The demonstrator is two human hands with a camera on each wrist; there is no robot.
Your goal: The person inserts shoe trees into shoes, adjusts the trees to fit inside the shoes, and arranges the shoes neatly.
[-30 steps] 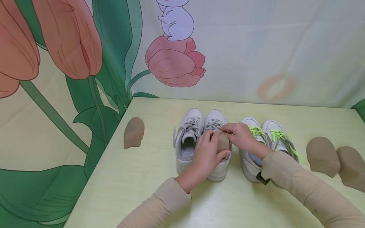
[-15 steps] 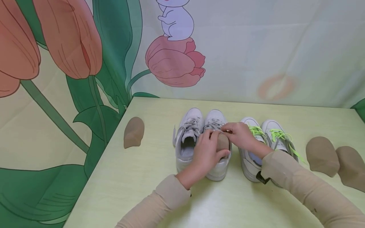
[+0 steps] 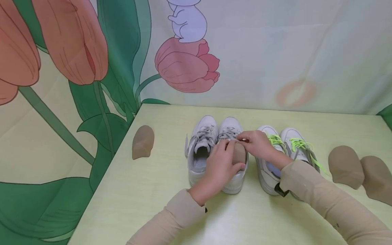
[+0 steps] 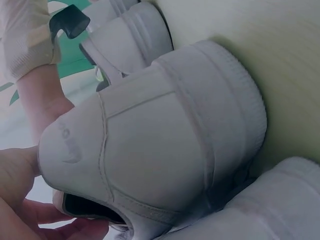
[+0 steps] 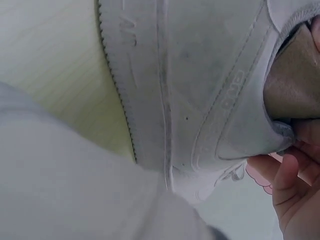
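In the head view, a white sneaker (image 3: 235, 183) with grey laces stands with its heel towards me. A brown shoe insert (image 3: 239, 153) sits partly inside its opening. My left hand (image 3: 221, 164) grips this insert, fingers at its far end and thumb near the heel collar. With thumb and fingers, my right hand (image 3: 258, 144) pinches the tongue edge at the front of the opening. The right wrist view shows the insert (image 5: 295, 77) within the collar and my right fingers (image 5: 287, 175) just ahead of it. The heel (image 4: 150, 145) fills the left wrist view, hiding the insert there.
The matching sneaker (image 3: 209, 121) touches it on the left. To the right stands a second white pair (image 3: 267, 182) with neon green laces. One brown insert (image 3: 143, 142) lies far left; two more inserts (image 3: 346, 166) lie at the right. A tulip-printed cloth (image 3: 245, 61) hangs behind the table.
Almost nothing changes: both hands stay on the same sneaker, with slight finger shifts. The whole head view drifts a little.
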